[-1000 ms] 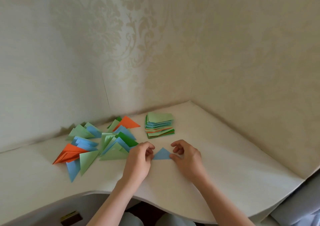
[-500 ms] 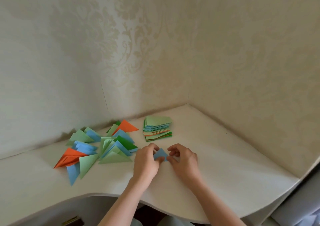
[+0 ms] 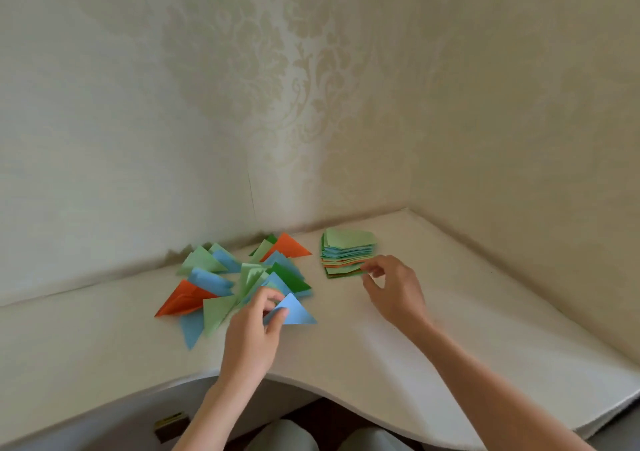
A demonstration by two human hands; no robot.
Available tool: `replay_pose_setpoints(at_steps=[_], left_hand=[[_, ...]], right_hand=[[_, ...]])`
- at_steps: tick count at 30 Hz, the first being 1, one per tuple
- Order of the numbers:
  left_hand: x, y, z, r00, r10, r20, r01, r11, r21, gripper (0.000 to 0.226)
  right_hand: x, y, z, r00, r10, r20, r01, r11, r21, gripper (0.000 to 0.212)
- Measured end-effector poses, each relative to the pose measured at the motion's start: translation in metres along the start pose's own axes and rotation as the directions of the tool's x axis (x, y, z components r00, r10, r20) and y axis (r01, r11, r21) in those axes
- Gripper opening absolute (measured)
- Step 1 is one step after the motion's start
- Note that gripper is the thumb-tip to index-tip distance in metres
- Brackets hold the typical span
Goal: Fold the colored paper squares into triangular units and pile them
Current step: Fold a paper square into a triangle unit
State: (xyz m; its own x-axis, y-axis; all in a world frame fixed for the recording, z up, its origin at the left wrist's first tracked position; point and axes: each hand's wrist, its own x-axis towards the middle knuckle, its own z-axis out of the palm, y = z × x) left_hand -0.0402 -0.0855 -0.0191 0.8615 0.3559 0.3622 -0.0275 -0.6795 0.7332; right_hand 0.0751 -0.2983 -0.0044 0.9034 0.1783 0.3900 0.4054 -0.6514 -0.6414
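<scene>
Pinched between thumb and curled fingers, the light blue folded triangle point(image 3: 294, 310) sits in the left hand point(image 3: 252, 333), whose grip closes on the corner nearest the person while the rest of the unit juts out to the right, just above the white tabletop point(image 3: 381, 353). Such a unit looks near weightless and a little springy; I judge that the folded edge is the stiff part and the best place to hold, since the free flaps would fan open or crease under a hard squeeze. Just beyond the hand lies the pile of finished triangles point(image 3: 242, 277), green, blue and orange, loosely overlapped and easy to scatter with a careless nudge. Further back and to the right, the right hand point(image 3: 394, 294) reaches to the stack of unfolded squares point(image 3: 348, 255), fingers loosely curled with the fingertips touching its near right corner; whether they have caught a sheet I cannot tell. Thin smooth sheets tend to cling, so lifting a corner should free only one.
</scene>
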Motion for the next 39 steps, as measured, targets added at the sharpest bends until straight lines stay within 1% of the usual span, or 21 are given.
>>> replay_pose_setpoints(at_steps=[4, 8, 12, 14, 16, 18, 22, 25, 29, 32, 34, 35, 37, 39], left_hand=[[0.01, -0.018, -0.008, 0.999, -0.018, -0.035, 0.019, 0.999, 0.045, 0.013], [0.031, -0.021, 0.001, 0.998, 0.053, -0.031, -0.052, 0.997, 0.055, 0.012], [0.043, -0.023, 0.018, 0.998, 0.065, -0.022, -0.063, 0.996, 0.069, 0.018], [0.044, -0.028, 0.021, 0.998, 0.058, -0.036, -0.055, 0.997, 0.061, 0.018], [0.044, -0.031, 0.021, 0.997, 0.066, -0.042, -0.064, 0.997, 0.053, 0.016], [0.044, -0.031, 0.02, 0.996, 0.083, -0.046, -0.08, 0.995, 0.058, 0.014], [0.045, -0.03, 0.022, 0.996, 0.078, -0.044, -0.076, 0.995, 0.064, 0.013], [0.044, -0.03, 0.021, 0.995, 0.088, -0.045, -0.085, 0.994, 0.069, 0.011], [0.044, -0.029, 0.021, 0.994, 0.092, -0.052, -0.088, 0.993, 0.077, 0.01], [0.044, -0.028, 0.022, 0.994, 0.093, -0.054, -0.087, 0.991, 0.099, 0.008], [0.044, -0.026, 0.022, 0.994, 0.098, -0.049, -0.091, 0.987, 0.132, 0.006], [0.043, -0.024, 0.022, 0.993, 0.111, -0.048, -0.102, 0.981, 0.163, 0.005], [0.04, -0.018, 0.021, 0.988, 0.145, -0.043, -0.129, 0.957, 0.258, 0.002], [0.036, -0.011, 0.021, 0.986, 0.165, -0.036, -0.143, 0.928, 0.344, 0.006]], right_hand=[[0.026, -0.009, 0.013, 0.997, -0.041, 0.066, 0.049, 0.99, -0.134, 0.027], [0.051, -0.012, 0.025, 0.994, -0.036, 0.108, 0.062, 0.966, -0.25, 0.039], [0.074, -0.01, 0.042, 0.979, -0.002, 0.204, 0.088, 0.906, -0.415, 0.048], [0.081, -0.007, 0.052, 0.971, 0.019, 0.238, 0.096, 0.882, -0.461, 0.051], [0.086, -0.004, 0.06, 0.967, 0.055, 0.25, 0.074, 0.875, -0.479, 0.051], [0.086, -0.001, 0.065, 0.97, 0.072, 0.231, 0.054, 0.865, -0.5, 0.044], [0.082, -0.002, 0.069, 0.992, 0.023, 0.121, 0.048, 0.831, -0.555, 0.028], [0.077, -0.003, 0.07, 0.997, -0.004, 0.078, 0.049, 0.809, -0.586, 0.029], [0.073, -0.003, 0.059, 0.998, -0.055, 0.041, 0.068, 0.838, -0.541, 0.025], [0.067, -0.006, 0.036, 0.988, -0.153, -0.012, 0.133, 0.894, -0.427, 0.012], [0.059, -0.007, 0.015, 0.964, -0.258, -0.062, 0.216, 0.899, -0.382, 0.006], [0.052, -0.005, 0.004, 0.944, -0.316, -0.092, 0.261, 0.89, -0.373, 0.005], [0.035, -0.001, -0.016, 0.905, -0.401, -0.142, 0.326, 0.868, -0.375, 0.011], [0.013, 0.007, -0.031, 0.888, -0.437, -0.142, 0.354, 0.848, -0.395, 0.013]])
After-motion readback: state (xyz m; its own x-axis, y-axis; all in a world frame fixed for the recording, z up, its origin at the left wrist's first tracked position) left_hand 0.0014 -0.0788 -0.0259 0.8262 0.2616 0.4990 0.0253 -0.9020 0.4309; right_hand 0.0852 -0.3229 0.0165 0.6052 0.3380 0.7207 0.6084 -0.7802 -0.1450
